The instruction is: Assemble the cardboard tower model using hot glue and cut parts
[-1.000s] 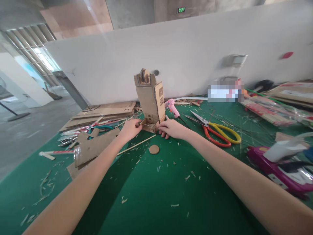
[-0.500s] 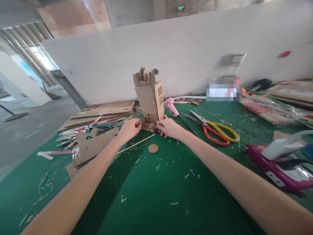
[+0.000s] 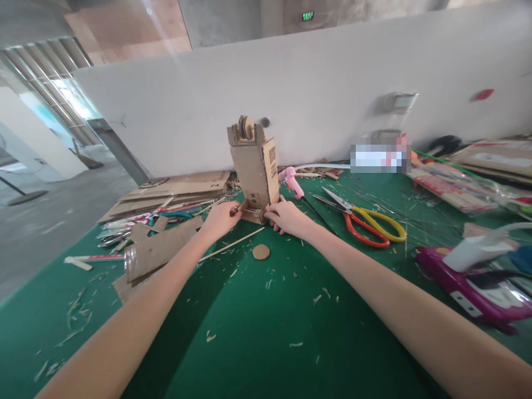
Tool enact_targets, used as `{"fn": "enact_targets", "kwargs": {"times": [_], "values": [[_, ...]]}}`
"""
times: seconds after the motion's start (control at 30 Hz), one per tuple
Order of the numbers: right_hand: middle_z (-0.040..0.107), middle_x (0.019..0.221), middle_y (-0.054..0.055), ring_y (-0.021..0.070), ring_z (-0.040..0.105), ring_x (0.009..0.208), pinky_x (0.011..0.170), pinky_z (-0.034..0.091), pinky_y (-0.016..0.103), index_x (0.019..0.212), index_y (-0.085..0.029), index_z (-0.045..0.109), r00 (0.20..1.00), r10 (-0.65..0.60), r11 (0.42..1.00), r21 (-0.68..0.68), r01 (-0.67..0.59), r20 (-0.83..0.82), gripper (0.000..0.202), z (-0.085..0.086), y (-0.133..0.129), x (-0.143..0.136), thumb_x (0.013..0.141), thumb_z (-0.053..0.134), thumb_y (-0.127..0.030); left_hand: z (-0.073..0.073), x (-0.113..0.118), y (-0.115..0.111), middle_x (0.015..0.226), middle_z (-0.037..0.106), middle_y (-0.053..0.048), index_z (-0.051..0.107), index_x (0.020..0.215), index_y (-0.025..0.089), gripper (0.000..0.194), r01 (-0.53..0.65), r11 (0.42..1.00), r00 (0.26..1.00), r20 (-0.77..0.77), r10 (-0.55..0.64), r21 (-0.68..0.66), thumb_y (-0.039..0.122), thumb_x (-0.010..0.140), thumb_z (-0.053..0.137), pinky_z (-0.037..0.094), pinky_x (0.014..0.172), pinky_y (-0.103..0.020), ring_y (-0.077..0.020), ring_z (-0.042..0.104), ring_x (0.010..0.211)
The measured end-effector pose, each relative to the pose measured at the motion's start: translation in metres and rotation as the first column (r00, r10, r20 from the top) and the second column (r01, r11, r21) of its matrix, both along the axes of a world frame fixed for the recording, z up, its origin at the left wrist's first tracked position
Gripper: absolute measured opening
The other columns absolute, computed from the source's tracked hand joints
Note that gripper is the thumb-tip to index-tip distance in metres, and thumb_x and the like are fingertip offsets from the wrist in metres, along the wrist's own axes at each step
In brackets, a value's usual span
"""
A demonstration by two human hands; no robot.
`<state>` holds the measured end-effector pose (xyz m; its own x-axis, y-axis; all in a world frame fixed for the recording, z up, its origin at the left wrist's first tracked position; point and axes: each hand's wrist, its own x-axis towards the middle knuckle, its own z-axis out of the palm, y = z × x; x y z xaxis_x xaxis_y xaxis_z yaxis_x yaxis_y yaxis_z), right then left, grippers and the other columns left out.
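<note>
A tall cardboard tower (image 3: 254, 174) stands upright at the middle of the green table, with round cardboard discs (image 3: 246, 128) mounted between two tabs at its top. At the tower's lower left, my left hand (image 3: 223, 218) is closed on a small brown knob (image 3: 233, 211) beside the low front box. My right hand (image 3: 285, 216) pinches the right side of that box near its base, fingers closed against the cardboard. A loose cardboard disc (image 3: 261, 252) lies flat on the table in front. Between it and my left hand runs a thin wooden stick (image 3: 233, 244).
A pink glue gun (image 3: 292, 183) lies behind my right hand, with scissors (image 3: 366, 221) to its right. The purple power strip (image 3: 474, 282) is at the far right. Cut cardboard (image 3: 162, 249) and scraps lie left on the green table (image 3: 266, 343); a grey partition (image 3: 291, 100) stands behind.
Nearly nothing differs. Both hands keep their hold at the tower's base, and the view has shifted very slightly.
</note>
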<state>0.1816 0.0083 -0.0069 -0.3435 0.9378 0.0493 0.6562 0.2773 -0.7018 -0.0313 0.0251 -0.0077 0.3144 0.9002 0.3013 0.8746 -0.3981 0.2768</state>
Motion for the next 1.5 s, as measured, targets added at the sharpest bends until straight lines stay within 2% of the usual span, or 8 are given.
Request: {"fn": "enact_targets", "kwargs": {"times": [0.23, 0.4, 0.57, 0.97, 1.17, 1.23, 1.33, 1.5], "values": [[0.063, 0.082, 0.006, 0.0144, 0.061, 0.07, 0.07, 0.051, 0.029, 0.093, -0.015, 0.059, 0.999, -0.031, 0.975, 0.221, 0.028, 0.011, 0.014, -0.006, -0.007, 0.003, 0.091, 0.046, -0.019, -0.004, 0.0, 0.005, 0.092, 0.073, -0.006, 0.064, 0.102, 0.02, 0.027, -0.071, 0.996, 0.996, 0.053, 0.074, -0.055, 0.035, 0.081, 0.056, 0.05, 0.075, -0.029, -0.0231, 0.068, 0.086], [0.058, 0.112, 0.01, 0.0184, 0.059, 0.093, 0.089, 0.045, 0.036, 0.11, -0.016, 0.057, 0.998, 0.051, 0.815, 0.577, -0.064, 0.038, 0.023, -0.012, -0.01, 0.003, 0.088, 0.05, -0.017, -0.008, -0.002, 0.007, 0.098, 0.072, -0.007, 0.063, 0.103, 0.018, 0.033, -0.087, 0.994, 0.988, 0.126, 0.095, -0.07, 0.038, 0.077, 0.061, 0.052, 0.078, -0.029, -0.0227, 0.069, 0.088], [0.061, 0.111, 0.009, 0.0201, 0.057, 0.102, 0.096, 0.04, 0.038, 0.104, -0.017, 0.062, 0.982, 0.12, 0.794, 0.58, -0.182, 0.145, 0.02, -0.014, -0.007, 0.001, 0.091, 0.048, -0.015, -0.005, -0.005, 0.01, 0.087, 0.074, -0.009, 0.065, 0.092, 0.017, 0.036, -0.213, 0.968, 0.958, 0.165, 0.234, -0.135, 0.048, 0.075, 0.063, 0.053, 0.075, -0.03, -0.0263, 0.07, 0.089], [0.06, 0.11, 0.01, 0.0184, 0.057, 0.1, 0.097, 0.038, 0.036, 0.1, -0.015, 0.065, 0.983, 0.142, 0.811, 0.556, -0.182, 0.115, 0.018, -0.013, -0.006, -0.002, 0.091, 0.049, -0.014, -0.005, 0.003, 0.011, 0.093, 0.073, -0.01, 0.067, 0.102, 0.015, 0.029, -0.199, 0.977, 0.972, 0.113, 0.206, -0.069, 0.033, 0.08, 0.06, 0.051, 0.081, -0.03, -0.0253, 0.069, 0.091], [0.061, 0.11, 0.008, 0.0194, 0.057, 0.102, 0.108, 0.024, 0.047, 0.1, -0.017, 0.064, 0.985, 0.122, 0.798, 0.578, -0.171, 0.123, 0.02, -0.018, -0.003, -0.001, 0.092, 0.046, -0.014, -0.007, 0.003, 0.01, 0.092, 0.071, -0.011, 0.065, 0.105, 0.013, 0.033, -0.204, 0.978, 0.971, 0.118, 0.208, -0.049, 0.034, 0.081, 0.06, 0.051, 0.082, -0.033, -0.0258, 0.068, 0.088], [0.06, 0.112, 0.009, 0.0195, 0.057, 0.103, 0.105, 0.03, 0.043, 0.103, -0.017, 0.062, 0.985, 0.123, 0.788, 0.591, -0.171, 0.121, 0.02, -0.02, -0.002, -0.001, 0.091, 0.046, -0.013, -0.008, 0.003, 0.007, 0.101, 0.066, -0.013, 0.06, 0.115, 0.011, 0.039, -0.162, 0.984, 0.983, 0.1, 0.155, 0.069, 0.032, 0.082, 0.059, 0.051, 0.081, -0.034, -0.0244, 0.066, 0.086], [0.06, 0.111, 0.01, 0.0196, 0.056, 0.103, 0.098, 0.038, 0.037, 0.104, -0.016, 0.059, 0.985, 0.124, 0.778, 0.605, -0.17, 0.117, 0.02, -0.023, -0.001, 0.0, 0.09, 0.047, -0.01, -0.007, 0.005, 0.0, 0.113, 0.054, -0.013, 0.057, 0.12, 0.017, 0.035, 0.031, 0.961, 0.996, -0.088, -0.007, 0.275, 0.025, 0.086, 0.054, 0.05, 0.08, -0.035, -0.0223, 0.061, 0.089], [0.061, 0.109, 0.009, 0.0198, 0.057, 0.099, 0.094, 0.04, 0.036, 0.102, -0.015, 0.059, 0.985, 0.107, 0.781, 0.602, -0.166, 0.133, 0.017, -0.023, 0.0, 0.002, 0.089, 0.048, -0.012, -0.003, 0.012, -0.005, 0.101, 0.053, -0.009, 0.067, 0.098, 0.019, 0.024, 0.25, 0.925, 0.928, -0.344, -0.144, 0.287, 0.025, 0.094, 0.044, 0.046, 0.079, -0.033, -0.0226, 0.053, 0.094]]}}
